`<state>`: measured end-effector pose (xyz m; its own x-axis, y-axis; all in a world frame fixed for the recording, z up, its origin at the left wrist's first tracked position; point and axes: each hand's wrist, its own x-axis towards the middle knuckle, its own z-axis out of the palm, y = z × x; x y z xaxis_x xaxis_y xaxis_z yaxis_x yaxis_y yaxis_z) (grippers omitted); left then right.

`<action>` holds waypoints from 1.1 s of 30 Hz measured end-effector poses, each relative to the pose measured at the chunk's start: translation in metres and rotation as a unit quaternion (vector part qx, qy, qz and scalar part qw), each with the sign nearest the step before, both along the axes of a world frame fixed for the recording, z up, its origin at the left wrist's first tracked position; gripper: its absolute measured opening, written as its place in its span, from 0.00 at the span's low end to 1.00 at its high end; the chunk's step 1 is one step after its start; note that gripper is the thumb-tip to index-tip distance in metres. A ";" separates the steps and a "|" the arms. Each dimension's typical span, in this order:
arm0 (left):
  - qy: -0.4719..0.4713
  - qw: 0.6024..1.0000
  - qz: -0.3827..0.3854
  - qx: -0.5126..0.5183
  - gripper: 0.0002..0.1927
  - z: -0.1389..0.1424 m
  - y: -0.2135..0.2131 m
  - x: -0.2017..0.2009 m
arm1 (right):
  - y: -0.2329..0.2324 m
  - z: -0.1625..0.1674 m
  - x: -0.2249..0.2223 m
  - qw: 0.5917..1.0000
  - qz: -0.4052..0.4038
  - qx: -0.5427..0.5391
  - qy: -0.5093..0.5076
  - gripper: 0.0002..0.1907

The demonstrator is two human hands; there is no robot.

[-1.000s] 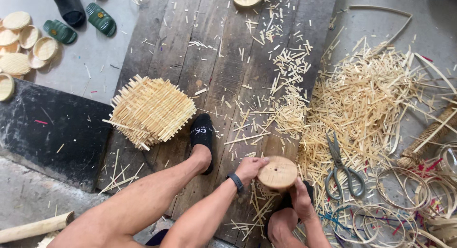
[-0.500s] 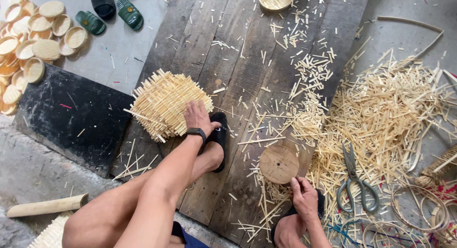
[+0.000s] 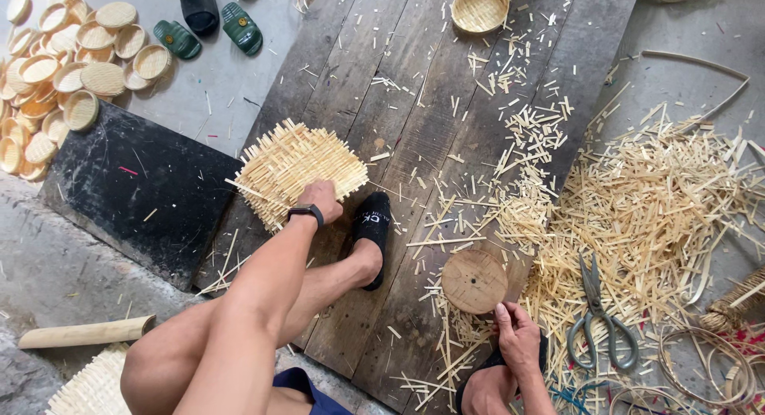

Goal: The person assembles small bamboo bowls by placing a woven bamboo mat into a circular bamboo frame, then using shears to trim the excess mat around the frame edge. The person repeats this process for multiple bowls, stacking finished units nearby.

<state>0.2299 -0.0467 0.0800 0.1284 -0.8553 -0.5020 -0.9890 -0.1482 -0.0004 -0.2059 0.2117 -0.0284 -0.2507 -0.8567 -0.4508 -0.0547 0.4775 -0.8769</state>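
The left hand (image 3: 321,200) rests on the near edge of the woven mat (image 3: 296,166), fingers curled down onto it, on the dark planks (image 3: 398,128). The right hand (image 3: 518,339) touches the wooden disc (image 3: 475,281), fingers loosely together at its near rim. Scissors (image 3: 599,315) lie beside, among bamboo scraps (image 3: 661,200).

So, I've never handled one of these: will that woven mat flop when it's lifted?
The woven mat probably flexes rather than flops: its thin flat strips are interlaced. Likely light, being open thin strips. Its loose strip ends stick out, so edges may snag or fray where the left hand grips.
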 end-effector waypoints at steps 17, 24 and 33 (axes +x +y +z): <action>0.272 0.790 -0.291 -0.467 0.17 0.074 0.029 -0.124 | -0.009 0.024 0.003 0.998 -0.054 -0.034 -0.024 0.18; 0.292 0.785 -0.513 -0.189 0.30 0.014 0.166 -0.193 | -0.033 0.043 -0.013 0.997 -0.017 -0.026 -0.066 0.13; 0.362 0.886 -0.173 -0.231 0.33 -0.014 0.143 -0.190 | -0.043 0.047 -0.005 0.993 -0.065 0.020 -0.098 0.11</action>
<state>0.0400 0.0965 0.0664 -0.3951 -0.9161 0.0685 -0.6914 0.3456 0.6345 -0.2105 0.1688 0.0190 -0.2615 -0.8036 -0.5347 0.1791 0.5040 -0.8450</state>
